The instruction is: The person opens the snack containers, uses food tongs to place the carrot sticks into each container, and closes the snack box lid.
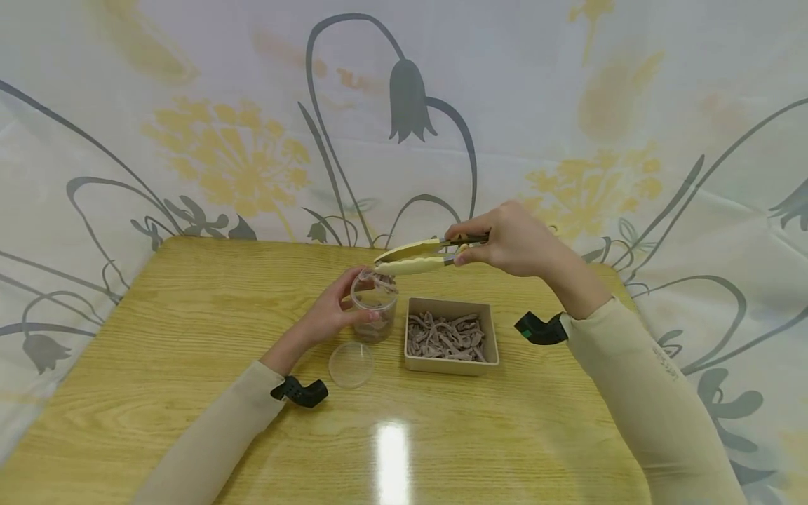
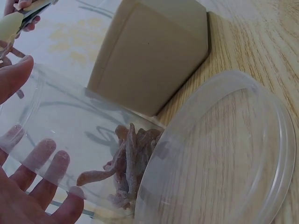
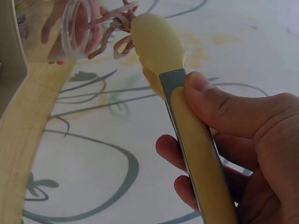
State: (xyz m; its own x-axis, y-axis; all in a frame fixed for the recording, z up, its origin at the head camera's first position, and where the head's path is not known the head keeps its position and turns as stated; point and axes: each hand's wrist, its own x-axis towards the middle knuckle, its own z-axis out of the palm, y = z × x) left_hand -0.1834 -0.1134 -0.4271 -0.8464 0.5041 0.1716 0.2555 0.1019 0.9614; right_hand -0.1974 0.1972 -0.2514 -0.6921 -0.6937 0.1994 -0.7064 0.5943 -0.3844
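Note:
My left hand (image 1: 323, 317) holds a clear plastic jar (image 1: 372, 324) upright on the table, its fingers and thumb around the side. Several greyish-brown, dried-looking strips (image 2: 131, 163) lie at the jar's bottom in the left wrist view. My right hand (image 1: 520, 242) grips yellow-tipped tongs (image 1: 410, 266) by the handles. Between the tong tips, a small bunch of strips (image 3: 121, 21) hangs at the jar's open mouth. To the jar's right stands a beige rectangular box (image 1: 451, 365) with many more strips (image 1: 447, 337) inside.
A round clear lid (image 1: 351, 365) lies on the wooden table (image 1: 284, 449) in front of the jar, close to my left wrist. Behind the table hangs a flower-patterned curtain (image 1: 505, 84). Dark wrist cameras (image 1: 541, 328) jut out from both sleeves.

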